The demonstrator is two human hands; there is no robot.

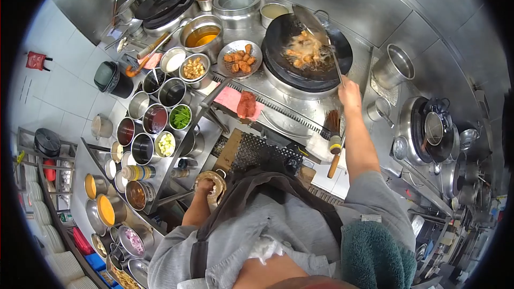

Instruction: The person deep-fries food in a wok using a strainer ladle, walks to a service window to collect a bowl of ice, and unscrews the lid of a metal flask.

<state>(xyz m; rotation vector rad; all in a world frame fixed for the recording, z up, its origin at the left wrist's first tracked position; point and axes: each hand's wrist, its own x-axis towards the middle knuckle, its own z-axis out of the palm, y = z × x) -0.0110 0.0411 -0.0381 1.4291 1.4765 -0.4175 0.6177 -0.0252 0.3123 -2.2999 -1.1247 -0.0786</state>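
Observation:
My right hand (349,95) is closed around the handle of a long metal cooking tool (311,25). Its broad head is tilted over the far side of a black wok (273,43); whether it has holes is unclear. Pieces of food (308,52) bubble in the wok's oil. Low on the left, my left hand (204,186) is at a round, beige-coated pan (218,184), its fingers too small and hidden to read. Left of the wok, a metal bowl (227,48) holds browned fried pieces (244,63).
Metal pots of sauces, green vegetables (181,117) and chopped pieces (166,143) crowd the left counter. A bamboo brush (332,126) lies at the stove's front edge, near a pink cloth (229,98). Another wok station (423,134) with a strainer (433,128) stands right.

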